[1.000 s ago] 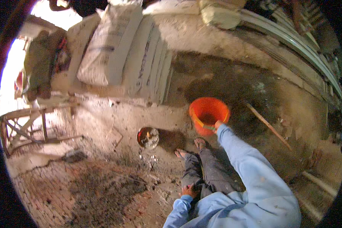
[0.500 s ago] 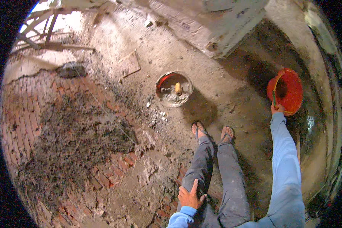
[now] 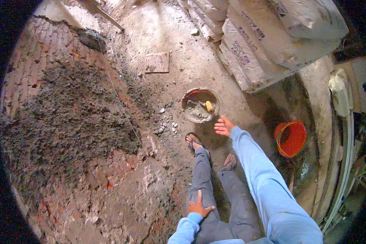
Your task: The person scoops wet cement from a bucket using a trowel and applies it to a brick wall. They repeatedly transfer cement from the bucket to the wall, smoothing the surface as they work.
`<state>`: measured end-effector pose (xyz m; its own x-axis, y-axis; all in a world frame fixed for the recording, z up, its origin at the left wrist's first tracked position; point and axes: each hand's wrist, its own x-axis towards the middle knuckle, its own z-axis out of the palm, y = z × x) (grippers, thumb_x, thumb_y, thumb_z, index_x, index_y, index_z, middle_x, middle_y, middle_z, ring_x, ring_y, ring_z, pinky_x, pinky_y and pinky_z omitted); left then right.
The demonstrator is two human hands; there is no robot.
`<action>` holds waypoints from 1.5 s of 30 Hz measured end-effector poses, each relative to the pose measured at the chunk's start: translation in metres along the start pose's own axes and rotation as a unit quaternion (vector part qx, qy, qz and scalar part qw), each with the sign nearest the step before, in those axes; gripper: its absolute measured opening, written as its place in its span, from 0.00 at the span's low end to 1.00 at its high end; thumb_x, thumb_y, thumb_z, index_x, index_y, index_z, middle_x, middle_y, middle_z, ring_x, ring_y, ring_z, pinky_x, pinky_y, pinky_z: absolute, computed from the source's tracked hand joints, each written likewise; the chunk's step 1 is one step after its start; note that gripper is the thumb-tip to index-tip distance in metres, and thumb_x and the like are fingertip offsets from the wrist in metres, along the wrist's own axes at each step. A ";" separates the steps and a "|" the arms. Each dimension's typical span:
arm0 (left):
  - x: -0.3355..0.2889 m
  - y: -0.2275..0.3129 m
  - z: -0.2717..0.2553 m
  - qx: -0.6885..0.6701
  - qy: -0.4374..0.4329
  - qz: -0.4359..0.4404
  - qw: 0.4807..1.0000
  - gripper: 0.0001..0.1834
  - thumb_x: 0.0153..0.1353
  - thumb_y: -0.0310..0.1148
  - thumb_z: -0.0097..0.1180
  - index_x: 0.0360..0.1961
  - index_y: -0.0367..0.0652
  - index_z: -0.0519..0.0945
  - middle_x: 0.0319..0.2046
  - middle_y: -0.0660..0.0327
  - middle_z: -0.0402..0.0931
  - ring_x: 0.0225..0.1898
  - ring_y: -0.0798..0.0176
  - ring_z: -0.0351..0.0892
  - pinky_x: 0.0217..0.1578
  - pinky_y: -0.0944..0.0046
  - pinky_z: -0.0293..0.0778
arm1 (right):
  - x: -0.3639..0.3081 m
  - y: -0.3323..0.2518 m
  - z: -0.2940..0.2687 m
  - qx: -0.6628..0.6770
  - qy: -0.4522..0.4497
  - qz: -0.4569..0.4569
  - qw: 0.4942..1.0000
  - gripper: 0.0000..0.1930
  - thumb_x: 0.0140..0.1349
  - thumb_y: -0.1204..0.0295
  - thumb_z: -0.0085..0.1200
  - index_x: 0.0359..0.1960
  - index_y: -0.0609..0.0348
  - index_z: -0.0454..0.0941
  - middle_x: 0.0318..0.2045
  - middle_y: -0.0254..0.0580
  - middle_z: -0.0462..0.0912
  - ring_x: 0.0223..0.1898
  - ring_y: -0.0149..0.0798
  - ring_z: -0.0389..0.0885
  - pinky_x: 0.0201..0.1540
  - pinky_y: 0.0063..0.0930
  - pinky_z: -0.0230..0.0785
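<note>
Beside the near right rim of a round mortar bucket (image 3: pixel 219 106), my right hand (image 3: pixel 224 126) reaches out with its fingers extended and nothing in them. Grey mortar (image 3: pixel 196 112) lies inside that bucket, and a trowel with a yellowish handle (image 3: pixel 209 107) rests in it. My left hand (image 3: pixel 199 208) lies on my left thigh, thumb and forefinger spread, the other fingers partly hidden. Off to the right, an orange-red bucket (image 3: pixel 292 139) sits on the floor, apart from both hands.
White printed sacks (image 3: pixel 256 44) are stacked at the far right. A brick wall (image 3: pixel 32 53), partly coated with rough dark mortar (image 3: pixel 77 118), fills the left, with a string (image 3: pixel 114 91) across it. A square board (image 3: pixel 157 62) and pale rubble (image 3: pixel 166 124) lie on the floor.
My right hand has let go of the orange-red bucket and moved left to the mortar bucket. The view has shifted, showing more of the sacks. My left hand stays on the thigh.
</note>
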<state>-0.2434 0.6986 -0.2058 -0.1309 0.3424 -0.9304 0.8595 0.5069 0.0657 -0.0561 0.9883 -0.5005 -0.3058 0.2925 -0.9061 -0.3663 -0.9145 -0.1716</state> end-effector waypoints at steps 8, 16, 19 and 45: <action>0.050 -0.003 0.020 0.049 -0.035 -0.101 0.993 0.54 0.38 0.52 0.68 0.67 0.59 0.55 0.54 0.40 0.62 0.58 0.42 0.61 0.57 0.46 0.59 | 0.130 -0.066 0.079 0.069 -0.014 0.049 0.996 0.23 0.65 0.52 0.41 0.35 0.63 0.71 0.22 0.41 0.76 0.17 0.38 0.72 0.18 0.29 0.68; 0.063 -0.014 -0.010 -0.051 -0.082 -0.134 0.986 0.51 0.38 0.51 0.67 0.66 0.61 0.57 0.52 0.39 0.61 0.56 0.40 0.62 0.55 0.44 0.59 | 0.053 -0.078 0.124 -0.816 0.097 -0.137 0.553 0.20 0.51 0.59 0.58 0.30 0.69 0.78 0.30 0.62 0.81 0.35 0.55 0.82 0.40 0.45 0.73; 0.066 -0.013 -0.012 -0.067 -0.068 -0.138 0.986 0.51 0.37 0.50 0.67 0.66 0.60 0.58 0.49 0.40 0.62 0.53 0.39 0.63 0.53 0.45 0.60 | 0.051 -0.102 0.161 -0.849 0.193 -0.082 0.484 0.20 0.48 0.60 0.61 0.35 0.66 0.78 0.35 0.62 0.81 0.41 0.55 0.81 0.44 0.44 0.73; 0.073 0.003 -0.010 -0.026 -0.059 -0.111 0.992 0.53 0.36 0.51 0.69 0.66 0.57 0.57 0.51 0.40 0.62 0.56 0.41 0.61 0.53 0.44 0.58 | 0.097 -0.099 0.170 -0.882 0.129 -0.095 0.443 0.13 0.58 0.75 0.42 0.41 0.67 0.75 0.39 0.63 0.79 0.42 0.57 0.80 0.44 0.42 0.74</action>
<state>-0.2554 0.7335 -0.2700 -0.2520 0.1244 -0.9597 0.7886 0.6012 -0.1292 -0.1991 1.1546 -0.5052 -0.2221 0.5775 -0.7856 0.9627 0.2574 -0.0829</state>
